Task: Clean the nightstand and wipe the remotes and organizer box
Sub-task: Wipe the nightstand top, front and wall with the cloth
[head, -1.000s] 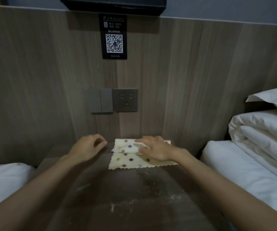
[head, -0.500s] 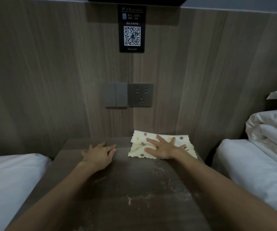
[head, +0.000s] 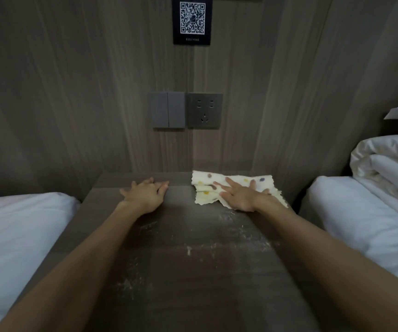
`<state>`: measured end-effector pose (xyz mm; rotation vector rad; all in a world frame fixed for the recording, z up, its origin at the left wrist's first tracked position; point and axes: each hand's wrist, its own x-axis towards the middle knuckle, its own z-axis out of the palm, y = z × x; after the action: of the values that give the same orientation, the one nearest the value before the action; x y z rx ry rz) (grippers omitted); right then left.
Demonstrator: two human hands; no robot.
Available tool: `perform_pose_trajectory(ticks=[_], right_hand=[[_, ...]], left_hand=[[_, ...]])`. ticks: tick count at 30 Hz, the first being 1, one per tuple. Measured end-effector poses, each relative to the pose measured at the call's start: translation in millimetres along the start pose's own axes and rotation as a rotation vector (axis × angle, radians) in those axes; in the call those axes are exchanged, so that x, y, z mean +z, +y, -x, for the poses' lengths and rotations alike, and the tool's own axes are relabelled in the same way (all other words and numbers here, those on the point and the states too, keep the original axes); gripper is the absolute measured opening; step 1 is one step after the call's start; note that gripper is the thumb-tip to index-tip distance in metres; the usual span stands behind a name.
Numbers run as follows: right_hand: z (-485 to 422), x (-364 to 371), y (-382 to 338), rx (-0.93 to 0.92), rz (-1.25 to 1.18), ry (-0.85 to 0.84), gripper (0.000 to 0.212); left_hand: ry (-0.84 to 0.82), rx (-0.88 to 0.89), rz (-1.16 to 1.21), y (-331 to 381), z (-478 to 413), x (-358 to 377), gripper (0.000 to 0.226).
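Note:
A dark wooden nightstand [head: 183,271] fills the middle of the view, with pale dusty streaks on its top. At its far right corner lies a cream cloth with coloured dots [head: 260,182], folded and bunched. My right hand [head: 239,195] presses flat on the cloth with fingers spread. My left hand [head: 145,194] rests palm down on the bare wood to the left of the cloth, fingers slightly apart, holding nothing. No remotes or organizer box are in view.
A white bed [head: 18,248] borders the nightstand on the left. Another white bed with a folded duvet [head: 384,178] stands on the right. The wood wall panel behind carries a switch [head: 168,109], a socket [head: 204,110] and a QR-code sign [head: 192,19].
My right hand has slid the cloth toward the far right corner of the nightstand. My left hand has flattened onto the wood. The camera has tilted down.

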<state>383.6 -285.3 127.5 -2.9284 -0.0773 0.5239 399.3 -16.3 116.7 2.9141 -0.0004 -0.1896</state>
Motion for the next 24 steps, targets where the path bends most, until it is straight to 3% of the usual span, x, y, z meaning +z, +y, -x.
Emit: perform_pose_trajectory(ticks=[9,13,15,17,21,24], right_hand=[[86,36,10,-0.160,0.028,0.115,0.049],[118,47,11,-0.185,0.012,0.121,0.049],[134,44,11,-0.197,0.001,0.145,0.044],[148,36,13,-0.211,-0.063,0.231,0.034],[155,13,28,-0.166,-0.202,0.571,0.035],[133,-5,40,-0.109,-0.284,0.625,0.036]], left_hand=[[-0.035,0.006,0.017,1,6,-6,0.052],[-0.057,0.016,0.025,0,9,-12,0.063],[-0.037,0.053,0.029,6,20,-18,0.057],[0.013,0.108,0.027,12,36,-24,0.054],[0.160,0.274,0.048,26,81,-29,0.052],[0.250,0.317,0.059,41,111,-25,0.049]])
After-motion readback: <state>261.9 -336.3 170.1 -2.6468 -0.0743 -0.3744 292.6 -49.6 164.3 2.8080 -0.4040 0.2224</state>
